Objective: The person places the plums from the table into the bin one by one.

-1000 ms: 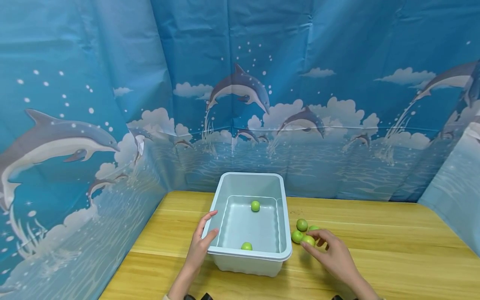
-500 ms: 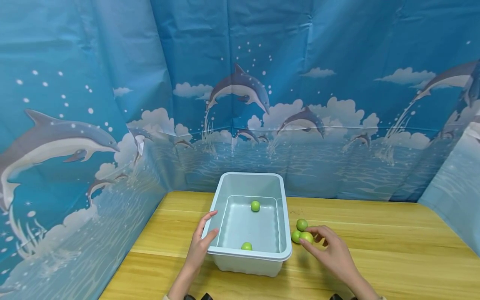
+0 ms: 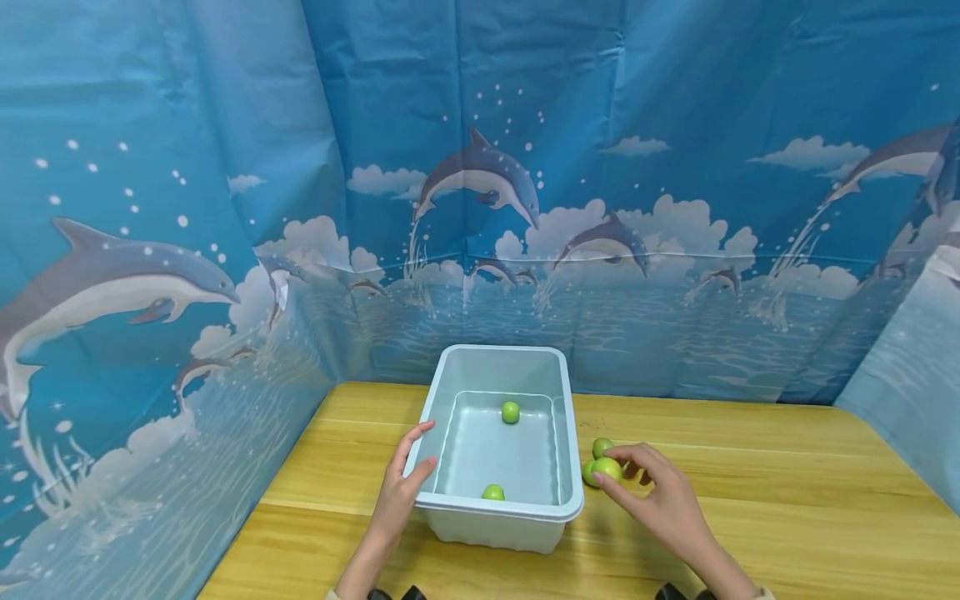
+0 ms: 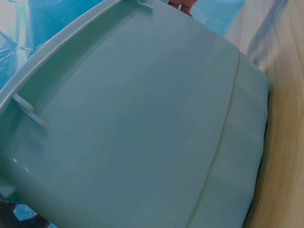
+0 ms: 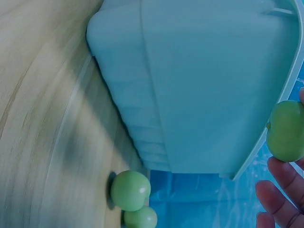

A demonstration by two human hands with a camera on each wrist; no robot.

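Note:
In the head view my left hand [image 3: 401, 483] grips the left rim of a pale blue-grey plastic bin [image 3: 495, 510], with the thumb over its inner side. Between thumb and fingers my right hand [image 3: 663, 496] pinches a small round green fruit [image 3: 606, 469], just right of the bin. The right wrist view has this fruit [image 5: 286, 130] at about rim height, raised off the table. Below it, two more green fruits [image 5: 130, 190] lie on the wood. Inside the bin are two similar ones, a far fruit [image 3: 511, 412] and a near fruit [image 3: 492, 492].
A yellow wooden table [image 3: 750, 492] carries the bin. Behind and at both sides hangs a blue sheet [image 3: 480, 250] printed with dolphins. The bin's outer wall [image 4: 133, 114] fills most of the left wrist view.
My right hand has lifted the green fruit and shifted slightly left, towards the bin. Another fruit seen near the fingertips no longer shows. My left hand and the bin have stayed put.

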